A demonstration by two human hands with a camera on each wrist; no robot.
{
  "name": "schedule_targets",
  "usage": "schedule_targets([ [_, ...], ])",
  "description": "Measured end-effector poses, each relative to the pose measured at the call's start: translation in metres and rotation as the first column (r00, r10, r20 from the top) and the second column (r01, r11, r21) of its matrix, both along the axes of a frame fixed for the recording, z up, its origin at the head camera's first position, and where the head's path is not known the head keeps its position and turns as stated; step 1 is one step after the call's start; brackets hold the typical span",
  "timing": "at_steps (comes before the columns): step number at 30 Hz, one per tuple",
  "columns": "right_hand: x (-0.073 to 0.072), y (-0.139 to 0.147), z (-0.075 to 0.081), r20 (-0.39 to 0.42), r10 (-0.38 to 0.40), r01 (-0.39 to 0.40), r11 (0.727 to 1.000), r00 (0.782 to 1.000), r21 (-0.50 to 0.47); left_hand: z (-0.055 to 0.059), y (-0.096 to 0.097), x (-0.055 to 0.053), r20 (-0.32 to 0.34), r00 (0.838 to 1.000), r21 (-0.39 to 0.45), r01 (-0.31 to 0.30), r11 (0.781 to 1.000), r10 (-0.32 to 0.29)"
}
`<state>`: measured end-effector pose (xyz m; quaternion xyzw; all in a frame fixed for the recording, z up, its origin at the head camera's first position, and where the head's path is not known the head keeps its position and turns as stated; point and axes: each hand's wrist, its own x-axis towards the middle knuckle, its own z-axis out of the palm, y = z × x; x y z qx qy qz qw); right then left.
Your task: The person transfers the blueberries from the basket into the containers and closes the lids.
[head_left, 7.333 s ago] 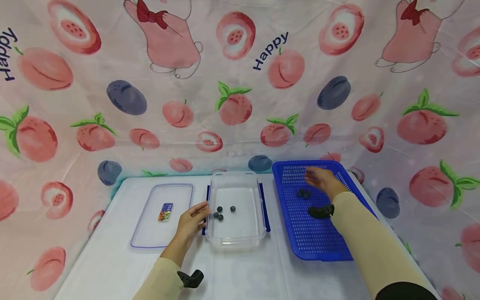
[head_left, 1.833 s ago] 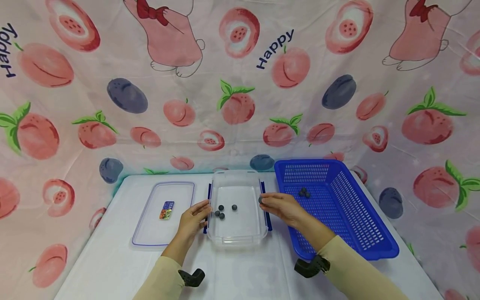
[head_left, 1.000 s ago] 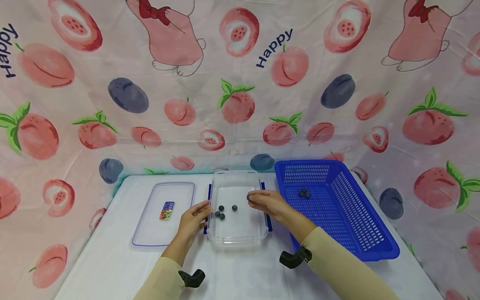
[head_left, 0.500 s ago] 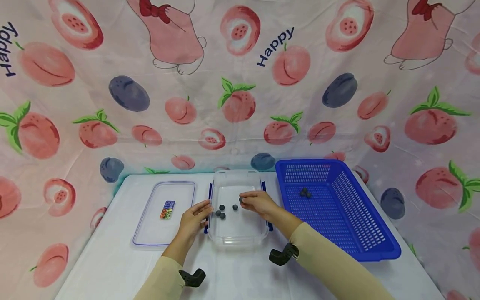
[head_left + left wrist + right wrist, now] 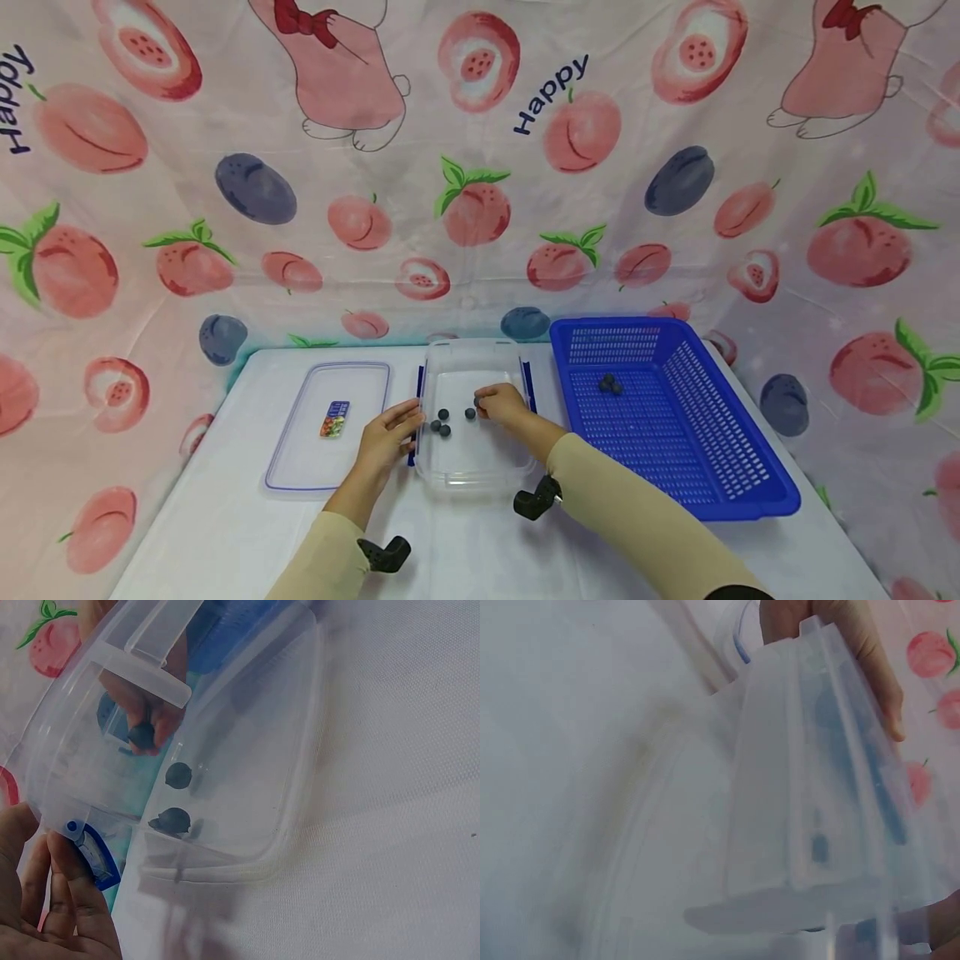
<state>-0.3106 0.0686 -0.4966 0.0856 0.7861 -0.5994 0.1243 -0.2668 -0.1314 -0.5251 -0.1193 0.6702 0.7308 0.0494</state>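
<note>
My right hand (image 5: pixel 504 404) is over the inside of a clear plastic box (image 5: pixel 474 482), pinching a dark blueberry (image 5: pixel 141 736) between thumb and fingertips. Several more blueberries (image 5: pixel 444 414) lie on the box floor, most of them grouped to the left, with a single blueberry (image 5: pixel 470 413) just beside the right fingertips. At the box's left side, my left hand (image 5: pixel 381 442) grips the edge, thumb at the rim and fingers at the blue latch (image 5: pixel 97 859). In the right wrist view the box wall mostly covers the right hand's work.
To the right stands a blue slotted basket (image 5: pixel 712 433) with a small cluster of blueberries (image 5: pixel 610 384) near its back left. A clear lid (image 5: pixel 300 467) with a colourful label (image 5: pixel 333 420) lies flat left of the box. A fruit-print cloth (image 5: pixel 465 308) hangs behind the table.
My right hand has gone from inside the basket leftward to the box, carrying a blueberry, and has come down beside the single one. The left hand has stayed at the box edge.
</note>
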Motion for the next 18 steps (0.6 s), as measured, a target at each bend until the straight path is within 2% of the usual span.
schedule_targets([
  [6, -0.003, -0.002, -0.007, 0.031, -0.055, 0.056, 0.998, 0.998, -0.006, -0.001, 0.000, -0.002, 0.003, 1.000, -0.001, 0.004, 1.000, -0.004],
  [8, -0.003, -0.002, -0.009, 0.056, -0.073, 0.075, 0.996, 0.996, -0.039, 0.000, 0.000, -0.003, 0.004, 1.000, 0.000, 0.005, 1.000, -0.005],
  [9, -0.009, -0.001, -0.016, 0.074, -0.077, 0.082, 0.994, 0.994, -0.069, 0.000, 0.000, -0.003, 0.004, 1.000, -0.002, 0.004, 1.000, -0.004],
  [10, -0.011, 0.001, -0.017, 0.081, -0.087, 0.095, 0.991, 0.993, -0.096, -0.001, 0.000, -0.003, 0.005, 1.000, -0.001, 0.005, 1.000, -0.005],
  [11, -0.017, 0.001, -0.026, 0.104, -0.102, 0.114, 0.987, 0.989, -0.116, -0.001, 0.000, -0.003, 0.006, 1.000, -0.001, 0.006, 1.000, -0.006],
  [15, -0.058, 0.007, -0.084, 0.171, -0.114, 0.149, 0.967, 0.979, -0.206, -0.001, -0.001, -0.003, 0.005, 1.000, 0.001, 0.005, 1.000, -0.005],
  [17, -0.068, 0.006, -0.099, 0.222, -0.120, 0.173, 0.955, 0.968, -0.240, -0.001, -0.001, -0.002, 0.006, 1.000, 0.000, 0.005, 1.000, -0.005],
  [18, -0.066, 0.006, -0.097, 0.246, -0.121, 0.186, 0.947, 0.962, -0.262, -0.001, -0.001, -0.002, 0.006, 1.000, 0.000, 0.005, 1.000, -0.005],
])
